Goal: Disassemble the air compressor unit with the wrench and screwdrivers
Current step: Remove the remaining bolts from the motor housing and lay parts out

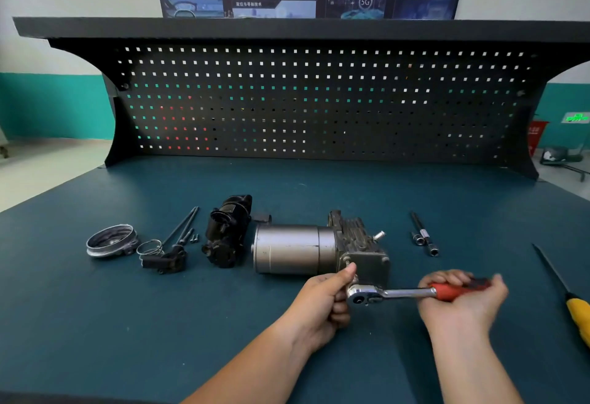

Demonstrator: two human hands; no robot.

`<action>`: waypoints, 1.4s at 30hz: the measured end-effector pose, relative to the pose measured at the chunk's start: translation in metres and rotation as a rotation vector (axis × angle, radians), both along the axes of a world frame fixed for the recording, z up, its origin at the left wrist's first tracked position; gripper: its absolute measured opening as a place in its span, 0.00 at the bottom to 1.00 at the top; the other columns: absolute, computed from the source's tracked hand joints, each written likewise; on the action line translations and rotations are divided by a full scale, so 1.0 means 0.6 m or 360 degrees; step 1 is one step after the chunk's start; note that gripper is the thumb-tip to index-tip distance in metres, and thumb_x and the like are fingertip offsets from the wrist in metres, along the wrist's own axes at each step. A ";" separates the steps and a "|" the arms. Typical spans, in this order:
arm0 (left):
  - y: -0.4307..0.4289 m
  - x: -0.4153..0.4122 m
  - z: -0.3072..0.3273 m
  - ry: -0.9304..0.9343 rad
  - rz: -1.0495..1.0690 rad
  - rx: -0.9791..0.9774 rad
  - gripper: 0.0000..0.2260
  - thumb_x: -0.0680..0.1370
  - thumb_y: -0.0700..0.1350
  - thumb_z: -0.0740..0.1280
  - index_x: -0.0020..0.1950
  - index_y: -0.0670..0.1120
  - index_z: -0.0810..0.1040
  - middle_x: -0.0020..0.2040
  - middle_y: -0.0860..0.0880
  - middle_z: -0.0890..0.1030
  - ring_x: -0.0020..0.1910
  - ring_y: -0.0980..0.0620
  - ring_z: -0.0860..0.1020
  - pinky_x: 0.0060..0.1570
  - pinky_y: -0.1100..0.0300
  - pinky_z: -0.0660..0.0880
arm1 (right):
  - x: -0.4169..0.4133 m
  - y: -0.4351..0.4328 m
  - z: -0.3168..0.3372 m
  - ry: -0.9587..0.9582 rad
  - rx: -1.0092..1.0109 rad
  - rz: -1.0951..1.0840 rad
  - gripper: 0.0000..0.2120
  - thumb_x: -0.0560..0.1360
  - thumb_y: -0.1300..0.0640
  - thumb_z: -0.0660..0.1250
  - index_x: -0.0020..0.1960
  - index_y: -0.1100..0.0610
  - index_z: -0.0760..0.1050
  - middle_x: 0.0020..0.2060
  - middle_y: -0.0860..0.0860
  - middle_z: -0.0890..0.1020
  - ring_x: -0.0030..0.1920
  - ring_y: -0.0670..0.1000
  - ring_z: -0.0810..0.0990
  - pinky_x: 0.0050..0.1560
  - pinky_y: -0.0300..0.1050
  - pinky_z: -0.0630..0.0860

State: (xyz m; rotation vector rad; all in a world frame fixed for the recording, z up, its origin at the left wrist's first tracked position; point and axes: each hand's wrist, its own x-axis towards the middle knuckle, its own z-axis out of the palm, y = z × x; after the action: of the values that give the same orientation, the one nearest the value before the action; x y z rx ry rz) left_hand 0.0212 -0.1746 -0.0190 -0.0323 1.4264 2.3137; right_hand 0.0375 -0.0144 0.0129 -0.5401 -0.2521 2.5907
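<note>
We are working on the air compressor unit [319, 250], which is lying on its side near the middle of the worktop [191, 323], closer to the near edge than to the back. Our right hand [463, 298] is gripping the red handle of the ratchet wrench [392, 293] with the fingers curled round it; the hand is blurred, so we cannot tell the fingertips exactly. Our left hand [322, 301] is holding the wrench head against the near right corner of the unit, with the fingers curled under and the thumb pressing up beside the fastener.

We are judging the unit to be heavy and stiff, all metal. The smooth silver cylinder is probably slippery and may roll, so the ribbed block at the right end is the better place to hold it.

Toward the left edge a metal ring [110, 240], long bolts [183, 228] and a black motor part [226, 231] are lying apart. An extension bar [424, 234] is lying to the right of the unit, and a yellow-handled screwdriver [578, 317] is lying at the right edge.
</note>
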 end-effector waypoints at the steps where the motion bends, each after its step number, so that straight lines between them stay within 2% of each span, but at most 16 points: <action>1: 0.000 0.000 0.000 -0.0002 -0.0007 0.0003 0.23 0.76 0.49 0.66 0.22 0.50 0.65 0.21 0.55 0.60 0.19 0.60 0.56 0.19 0.69 0.53 | -0.001 -0.002 0.005 0.0012 0.0036 -0.0013 0.20 0.77 0.40 0.56 0.33 0.51 0.62 0.22 0.44 0.65 0.21 0.42 0.64 0.25 0.33 0.61; 6: 0.000 0.002 -0.002 -0.0008 -0.0022 0.0010 0.22 0.77 0.47 0.66 0.23 0.50 0.66 0.22 0.55 0.60 0.19 0.59 0.56 0.20 0.68 0.53 | -0.013 -0.030 0.087 0.0242 0.0666 0.0001 0.18 0.78 0.41 0.59 0.35 0.50 0.69 0.22 0.43 0.69 0.22 0.41 0.68 0.25 0.32 0.65; 10: 0.000 0.005 0.001 -0.0014 -0.0051 -0.0043 0.19 0.78 0.47 0.65 0.27 0.50 0.67 0.23 0.55 0.58 0.20 0.58 0.55 0.21 0.67 0.52 | -0.017 -0.099 0.150 0.0447 0.1546 0.0247 0.13 0.78 0.49 0.63 0.36 0.53 0.73 0.22 0.45 0.74 0.22 0.43 0.70 0.23 0.33 0.66; 14: -0.002 0.002 0.000 -0.0055 -0.0041 -0.0080 0.21 0.79 0.42 0.60 0.25 0.51 0.64 0.23 0.55 0.58 0.21 0.59 0.55 0.22 0.68 0.51 | -0.014 -0.185 0.160 0.0585 0.2509 0.0527 0.08 0.73 0.51 0.69 0.36 0.50 0.74 0.22 0.45 0.74 0.23 0.43 0.69 0.26 0.35 0.67; 17: -0.004 0.000 0.000 -0.0100 -0.0025 -0.0092 0.21 0.76 0.35 0.54 0.24 0.50 0.64 0.23 0.54 0.60 0.21 0.59 0.55 0.21 0.68 0.53 | -0.013 -0.222 0.146 0.0571 0.2939 0.0487 0.10 0.73 0.50 0.70 0.36 0.50 0.73 0.24 0.46 0.71 0.26 0.45 0.66 0.31 0.40 0.66; 19: -0.006 0.001 0.000 -0.0101 -0.0027 -0.0072 0.22 0.76 0.35 0.55 0.23 0.50 0.65 0.23 0.54 0.60 0.21 0.59 0.55 0.21 0.68 0.54 | -0.010 -0.218 0.146 0.0571 0.2842 0.0461 0.09 0.73 0.50 0.70 0.36 0.51 0.74 0.26 0.49 0.72 0.27 0.47 0.67 0.31 0.42 0.65; 23: -0.006 0.000 0.000 -0.0056 -0.0059 -0.0061 0.23 0.78 0.40 0.61 0.22 0.49 0.70 0.24 0.54 0.59 0.22 0.59 0.55 0.22 0.68 0.53 | -0.006 -0.178 0.151 0.0615 0.2306 0.0424 0.09 0.74 0.53 0.69 0.36 0.50 0.74 0.23 0.46 0.73 0.23 0.44 0.68 0.25 0.35 0.66; 27: -0.007 -0.002 0.000 -0.0018 -0.0069 0.0010 0.21 0.78 0.47 0.65 0.24 0.49 0.70 0.22 0.55 0.60 0.19 0.60 0.56 0.20 0.69 0.54 | 0.000 -0.131 0.141 0.0650 0.1728 0.0308 0.11 0.72 0.51 0.68 0.30 0.50 0.77 0.23 0.46 0.73 0.22 0.43 0.68 0.22 0.35 0.65; 30: -0.006 -0.001 0.000 -0.0004 -0.0069 0.0047 0.19 0.76 0.48 0.66 0.25 0.49 0.70 0.21 0.55 0.60 0.19 0.61 0.56 0.19 0.70 0.54 | 0.003 -0.091 0.127 0.0737 0.1310 0.0200 0.14 0.73 0.49 0.64 0.30 0.50 0.76 0.22 0.45 0.71 0.21 0.42 0.66 0.23 0.32 0.64; 33: -0.005 0.000 0.001 0.0019 -0.0088 0.0061 0.20 0.76 0.49 0.65 0.23 0.48 0.72 0.21 0.55 0.60 0.19 0.61 0.57 0.19 0.70 0.55 | 0.002 -0.058 0.108 0.0788 0.1030 0.0249 0.14 0.62 0.40 0.70 0.31 0.50 0.75 0.22 0.43 0.68 0.21 0.40 0.63 0.22 0.32 0.62; 35: -0.005 -0.001 0.002 0.0047 -0.0105 0.0070 0.22 0.77 0.49 0.64 0.22 0.48 0.72 0.20 0.56 0.61 0.18 0.61 0.57 0.19 0.70 0.55 | 0.003 -0.044 0.096 0.0780 0.0909 0.0255 0.20 0.53 0.37 0.75 0.32 0.49 0.73 0.23 0.43 0.66 0.21 0.40 0.62 0.22 0.32 0.60; 36: -0.005 -0.001 0.002 0.0060 -0.0108 0.0074 0.22 0.77 0.49 0.64 0.22 0.48 0.71 0.20 0.56 0.61 0.18 0.61 0.57 0.19 0.70 0.55 | 0.003 -0.040 0.093 0.0757 0.0871 0.0247 0.20 0.52 0.37 0.75 0.32 0.50 0.73 0.23 0.43 0.66 0.21 0.40 0.61 0.22 0.32 0.60; 39: -0.003 0.001 0.000 0.0092 -0.0100 0.0081 0.22 0.78 0.49 0.63 0.23 0.49 0.70 0.20 0.56 0.61 0.18 0.61 0.57 0.20 0.70 0.55 | -0.002 -0.044 0.097 0.0724 0.0891 0.0235 0.14 0.63 0.39 0.67 0.32 0.50 0.73 0.22 0.43 0.66 0.20 0.40 0.61 0.21 0.32 0.59; 42: -0.002 0.002 -0.003 0.0112 -0.0089 0.0075 0.22 0.79 0.48 0.63 0.24 0.49 0.68 0.21 0.55 0.60 0.19 0.60 0.56 0.21 0.69 0.55 | -0.011 -0.064 0.117 0.0795 0.1117 0.0325 0.14 0.71 0.45 0.61 0.31 0.50 0.74 0.21 0.44 0.67 0.19 0.41 0.61 0.20 0.32 0.60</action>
State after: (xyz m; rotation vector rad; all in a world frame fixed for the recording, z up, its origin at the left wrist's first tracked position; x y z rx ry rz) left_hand 0.0226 -0.1756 -0.0210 0.1029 1.3878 2.3224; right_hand 0.0308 -0.0528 0.0832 0.3908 -1.0174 2.4863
